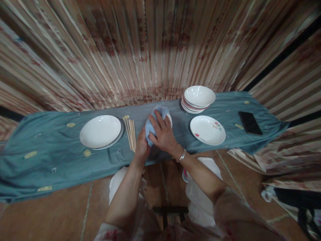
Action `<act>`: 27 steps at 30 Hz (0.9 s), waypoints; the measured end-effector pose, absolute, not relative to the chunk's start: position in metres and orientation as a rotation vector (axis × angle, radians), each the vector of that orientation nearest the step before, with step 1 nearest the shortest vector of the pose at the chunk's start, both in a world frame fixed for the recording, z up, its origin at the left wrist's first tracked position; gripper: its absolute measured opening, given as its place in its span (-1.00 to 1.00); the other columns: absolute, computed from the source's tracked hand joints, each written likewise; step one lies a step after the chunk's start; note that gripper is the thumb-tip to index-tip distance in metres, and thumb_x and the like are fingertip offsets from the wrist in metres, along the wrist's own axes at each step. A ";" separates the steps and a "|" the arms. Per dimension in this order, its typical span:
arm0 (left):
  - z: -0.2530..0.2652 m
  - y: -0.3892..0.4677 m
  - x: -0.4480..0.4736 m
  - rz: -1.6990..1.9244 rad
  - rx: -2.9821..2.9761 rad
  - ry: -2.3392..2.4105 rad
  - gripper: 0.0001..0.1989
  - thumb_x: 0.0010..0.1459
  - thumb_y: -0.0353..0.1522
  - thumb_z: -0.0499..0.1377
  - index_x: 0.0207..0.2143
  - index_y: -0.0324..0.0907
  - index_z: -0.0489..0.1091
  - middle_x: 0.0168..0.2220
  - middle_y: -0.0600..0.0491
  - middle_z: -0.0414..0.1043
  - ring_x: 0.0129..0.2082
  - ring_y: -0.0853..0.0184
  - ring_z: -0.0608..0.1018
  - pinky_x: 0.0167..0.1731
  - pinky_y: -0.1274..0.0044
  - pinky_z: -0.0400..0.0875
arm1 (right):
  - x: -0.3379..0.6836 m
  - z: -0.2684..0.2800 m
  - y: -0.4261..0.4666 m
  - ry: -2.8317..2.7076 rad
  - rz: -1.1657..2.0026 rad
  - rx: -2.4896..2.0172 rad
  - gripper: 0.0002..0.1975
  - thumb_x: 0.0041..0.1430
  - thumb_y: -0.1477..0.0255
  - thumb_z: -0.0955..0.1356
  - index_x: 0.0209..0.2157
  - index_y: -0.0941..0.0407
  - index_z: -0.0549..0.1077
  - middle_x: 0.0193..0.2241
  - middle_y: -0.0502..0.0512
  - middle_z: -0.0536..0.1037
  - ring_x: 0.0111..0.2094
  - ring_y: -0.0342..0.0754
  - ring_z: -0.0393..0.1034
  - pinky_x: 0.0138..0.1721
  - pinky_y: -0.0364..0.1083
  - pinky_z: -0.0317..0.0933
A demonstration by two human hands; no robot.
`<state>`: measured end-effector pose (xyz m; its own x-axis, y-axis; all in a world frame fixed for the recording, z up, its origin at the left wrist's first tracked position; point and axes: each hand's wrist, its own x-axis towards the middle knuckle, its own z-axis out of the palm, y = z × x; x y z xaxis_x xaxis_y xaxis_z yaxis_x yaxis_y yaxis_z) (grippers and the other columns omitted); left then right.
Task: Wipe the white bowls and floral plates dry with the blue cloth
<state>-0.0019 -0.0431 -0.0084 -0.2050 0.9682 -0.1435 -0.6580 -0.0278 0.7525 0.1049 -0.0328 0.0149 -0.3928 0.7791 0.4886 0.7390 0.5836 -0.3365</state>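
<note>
In the head view, my right hand (pixel 163 134) lies over a light blue cloth (pixel 149 129), fingers bent and pressing it down. Beneath the cloth is a white bowl (pixel 170 118); only a bit of its rim shows at the right, so its full shape is hidden. My left hand (pixel 142 144) grips the near left side of the bowl and cloth, its fingers mostly out of sight. Just left of my hands, several wooden chopsticks (pixel 130 134) lie side by side on the teal tablecloth (pixel 62 164).
Stacked white plates (pixel 100 132) stand at the left. Toward the back right is a stack of white bowls (pixel 199 97), with a flower-patterned plate (pixel 207 130) in front. A black phone (pixel 250 123) lies far right. A pleated curtain (pixel 150 50) hangs behind the table.
</note>
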 end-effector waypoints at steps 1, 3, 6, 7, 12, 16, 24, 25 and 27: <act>-0.008 -0.044 -0.001 1.577 0.514 0.843 -0.83 0.17 -0.35 0.18 -0.27 -0.20 0.55 -0.22 0.01 0.60 -0.13 0.31 0.58 -0.05 0.50 0.45 | 0.106 0.017 -0.032 -2.187 0.089 -1.199 -0.37 0.27 0.30 0.24 0.31 0.24 0.15 0.37 0.36 0.02 0.39 0.24 -0.15 0.33 0.26 -0.24; -0.008 -0.046 0.001 1.542 0.523 0.836 -0.81 0.15 -0.30 0.20 -0.24 -0.18 0.56 -0.20 0.01 0.60 -0.11 0.28 0.58 -0.08 0.48 0.47 | 0.109 0.021 -0.030 -2.151 0.091 -1.193 -0.39 0.28 0.28 0.23 0.30 0.25 0.16 0.37 0.37 0.03 0.39 0.22 -0.16 0.34 0.26 -0.25; -0.007 -0.051 0.004 1.485 0.489 0.804 -0.78 0.03 -0.27 0.32 -0.26 -0.18 0.57 -0.23 0.00 0.61 -0.21 0.26 0.61 -0.19 0.48 0.50 | 0.114 0.024 -0.026 -2.085 0.090 -1.206 -0.42 0.32 0.26 0.19 0.29 0.21 0.16 0.35 0.34 0.09 0.39 0.17 -0.12 0.34 0.24 -0.25; -0.007 -0.053 0.006 1.473 0.491 0.795 -0.77 -0.04 -0.30 0.36 -0.29 -0.18 0.58 -0.25 0.01 0.61 -0.26 0.28 0.61 -0.22 0.49 0.50 | 0.115 0.024 -0.024 -2.061 0.094 -1.215 -0.43 0.33 0.26 0.18 0.29 0.19 0.16 0.35 0.32 0.10 0.38 0.15 -0.11 0.34 0.23 -0.24; -0.009 -0.058 0.012 1.400 0.656 0.818 -0.66 -0.30 -0.51 0.46 -0.36 -0.18 0.57 -0.42 0.09 0.58 -0.40 0.36 0.58 -0.26 0.53 0.45 | 0.124 0.022 -0.015 -1.960 0.161 -1.225 -0.46 0.35 0.27 0.15 0.29 0.16 0.14 0.34 0.31 0.11 0.38 0.10 -0.10 0.34 0.21 -0.22; -0.012 -0.058 0.014 1.335 0.752 0.814 -0.70 -0.31 -0.51 0.46 -0.42 -0.20 0.56 -0.48 0.08 0.57 -0.48 0.37 0.55 -0.30 0.50 0.45 | 0.130 0.023 -0.011 -1.900 0.219 -1.185 -0.49 0.36 0.27 0.15 0.26 0.17 0.18 0.32 0.31 0.16 0.37 0.08 -0.05 0.34 0.18 -0.15; -0.012 -0.064 0.014 1.227 1.097 0.854 -0.71 -0.11 -0.34 0.39 -0.26 -0.18 0.59 -0.31 0.04 0.61 -0.26 0.25 0.60 -0.09 0.41 0.43 | 0.146 0.024 0.005 -1.608 0.485 -1.192 -0.54 0.35 0.14 0.16 0.10 0.12 0.33 0.12 0.26 0.42 0.20 0.08 0.24 0.26 0.12 0.06; -0.012 -0.065 0.014 1.217 1.140 0.867 -0.71 -0.10 -0.33 0.38 -0.24 -0.18 0.59 -0.27 0.03 0.62 -0.24 0.24 0.59 -0.09 0.41 0.43 | 0.150 0.024 0.007 -1.569 0.542 -1.207 -0.55 0.34 0.12 0.16 0.05 0.11 0.36 0.04 0.24 0.48 0.13 0.08 0.31 0.21 0.10 0.12; -0.014 -0.069 0.014 1.212 1.221 0.906 -0.73 -0.05 -0.35 0.34 -0.22 -0.18 0.59 -0.21 0.01 0.61 -0.22 0.24 0.59 -0.10 0.42 0.43 | 0.158 0.023 0.010 -1.488 0.654 -1.231 -0.54 0.32 0.07 0.16 -0.05 0.12 0.42 -0.11 0.18 0.54 -0.02 0.07 0.39 0.10 0.08 0.22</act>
<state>0.0139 -0.0686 -0.0135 0.1732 0.9797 0.1008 -0.1811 -0.0689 0.9811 0.1577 0.0097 0.0231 0.0777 0.9257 0.3702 0.3526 0.3218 -0.8787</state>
